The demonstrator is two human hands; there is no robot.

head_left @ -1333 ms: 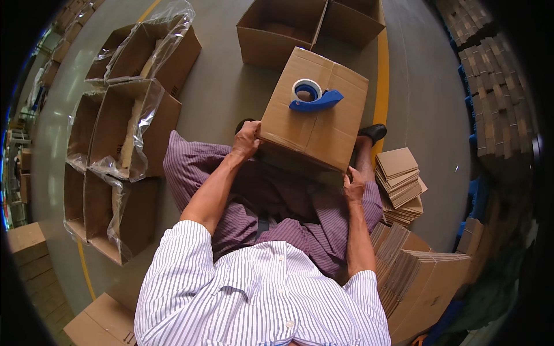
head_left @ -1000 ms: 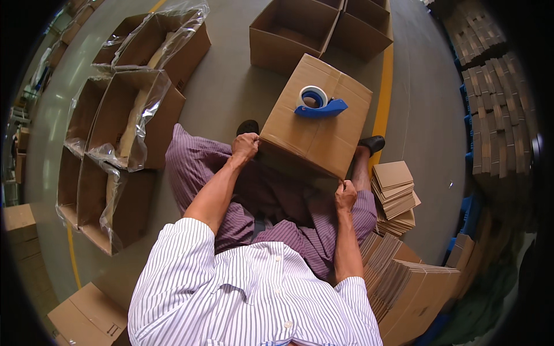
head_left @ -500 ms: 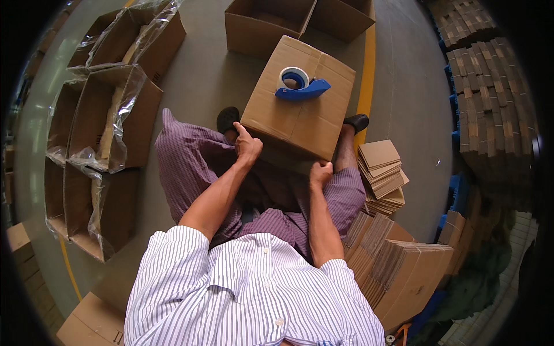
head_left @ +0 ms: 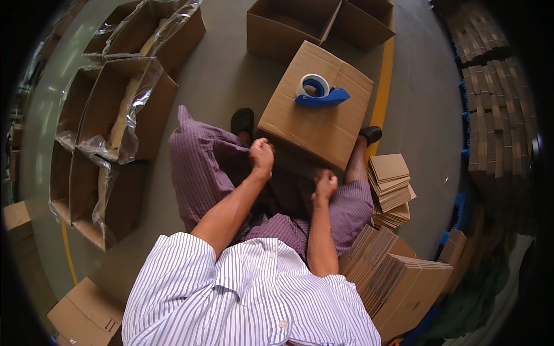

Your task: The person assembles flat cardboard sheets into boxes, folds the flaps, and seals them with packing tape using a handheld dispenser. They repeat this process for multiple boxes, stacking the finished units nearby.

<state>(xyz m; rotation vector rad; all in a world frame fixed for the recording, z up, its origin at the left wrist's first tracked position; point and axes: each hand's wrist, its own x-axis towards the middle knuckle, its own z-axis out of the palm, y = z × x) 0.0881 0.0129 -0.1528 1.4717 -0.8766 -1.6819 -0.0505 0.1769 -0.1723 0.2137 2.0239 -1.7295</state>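
Observation:
A closed brown cardboard box [head_left: 311, 124] stands between my knees on the floor. A blue tape dispenser [head_left: 318, 92] with a white roll lies on its top. My left hand [head_left: 261, 157] grips the box's near left edge. My right hand [head_left: 325, 185] is curled at the box's near lower edge, fingers closed around the rim. I am seated in purple striped trousers and a striped shirt.
Open cartons with clear plastic liners [head_left: 112, 109] line the left side. Two empty open boxes [head_left: 294, 23] stand beyond the closed box. Stacks of flat cardboard [head_left: 389, 184] and folded cartons [head_left: 398, 277] lie at my right. A yellow floor line [head_left: 382, 92] runs past the box.
The box has come closer between my legs. My right hand slid from the box's right side to its near lower edge; my left hand stayed on the near left edge.

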